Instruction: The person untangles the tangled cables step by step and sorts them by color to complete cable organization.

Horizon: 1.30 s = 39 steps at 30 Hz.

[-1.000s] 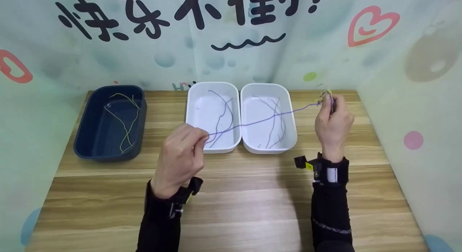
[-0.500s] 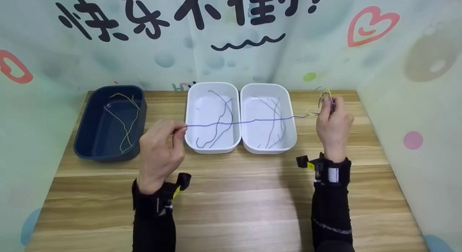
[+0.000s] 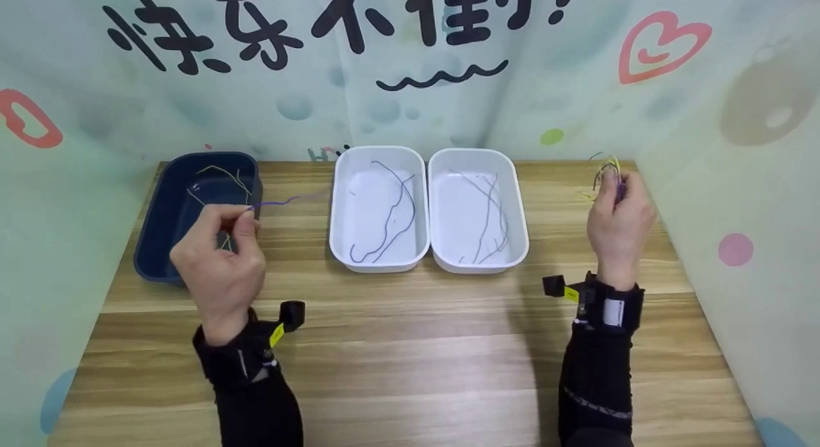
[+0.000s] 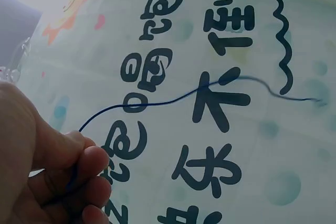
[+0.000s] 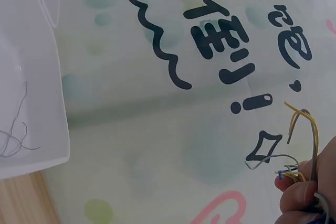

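Pinched between the thumb and forefinger of my left hand (image 3: 221, 261) is a single blue wire (image 4: 152, 104). That hand is over the navy box (image 3: 148, 226) and hides part of it; the wire's loose end trails right. My right hand (image 3: 618, 226), out beyond the right white box, grips a bundle of yellow, grey and blue wires (image 5: 314, 135) whose ends stick out above the fingers. Inside the navy box lie yellow wires (image 3: 221, 170). Bluish-grey wires (image 3: 412, 207) lie in the middle white box (image 3: 362, 210), and grey wires (image 3: 489, 203) in the right white box (image 3: 448, 226).
Both white boxes stand side by side near the back of the wooden table (image 3: 416, 344), and the navy box is off to their left. Behind them hangs a printed backdrop (image 3: 448, 114). Each wrist carries a strapped camera.
My left hand has moved left with the blue wire, from the middle white box to the navy box. The wire no longer stretches to the bundle. My right hand has shifted slightly right.
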Each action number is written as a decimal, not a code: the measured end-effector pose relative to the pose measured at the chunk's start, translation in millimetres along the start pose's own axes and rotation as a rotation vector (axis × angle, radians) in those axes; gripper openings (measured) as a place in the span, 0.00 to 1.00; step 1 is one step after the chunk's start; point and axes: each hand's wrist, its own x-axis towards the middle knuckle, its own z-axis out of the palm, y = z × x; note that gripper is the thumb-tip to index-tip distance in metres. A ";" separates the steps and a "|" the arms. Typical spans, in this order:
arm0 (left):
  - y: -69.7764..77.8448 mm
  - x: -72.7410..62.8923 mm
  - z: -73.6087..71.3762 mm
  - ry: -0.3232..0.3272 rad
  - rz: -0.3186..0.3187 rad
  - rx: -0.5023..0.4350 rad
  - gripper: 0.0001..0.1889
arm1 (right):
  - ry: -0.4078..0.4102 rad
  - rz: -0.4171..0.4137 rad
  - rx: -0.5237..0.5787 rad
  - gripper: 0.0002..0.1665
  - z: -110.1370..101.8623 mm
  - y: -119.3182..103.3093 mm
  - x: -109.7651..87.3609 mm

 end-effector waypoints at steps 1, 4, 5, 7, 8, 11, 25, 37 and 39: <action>-0.6 0.0 0.3 -0.003 -0.005 0.004 0.07 | -0.013 0.004 0.015 0.17 0.2 0.0 0.0; -0.3 -1.9 4.0 -0.006 -0.009 0.008 0.07 | -0.064 0.005 0.041 0.17 2.6 -1.7 -1.6; 0.2 -3.0 5.5 -0.008 -0.003 0.007 0.07 | -0.079 0.007 0.045 0.17 3.5 -2.5 -2.4; 1.4 -4.5 8.0 -0.015 0.011 -0.002 0.07 | -0.091 0.016 0.040 0.17 4.8 -3.8 -4.1; 2.2 -4.9 9.0 -0.017 0.016 -0.008 0.07 | -0.094 0.011 0.042 0.17 5.4 -4.4 -4.6; 4.2 -5.7 11.3 -0.026 0.028 -0.014 0.07 | -0.104 -0.004 0.052 0.17 7.0 -4.6 -6.1; 4.6 -10.3 31.3 -0.109 0.037 0.050 0.06 | -0.214 -0.069 0.066 0.14 13.9 -10.1 -11.6; -4.8 -16.8 53.6 -0.269 0.026 0.167 0.07 | -0.264 -0.075 0.065 0.14 16.6 -10.8 -12.7; -6.9 -18.4 58.5 -0.282 0.028 0.174 0.07 | -0.263 -0.073 0.054 0.14 16.5 -11.6 -12.8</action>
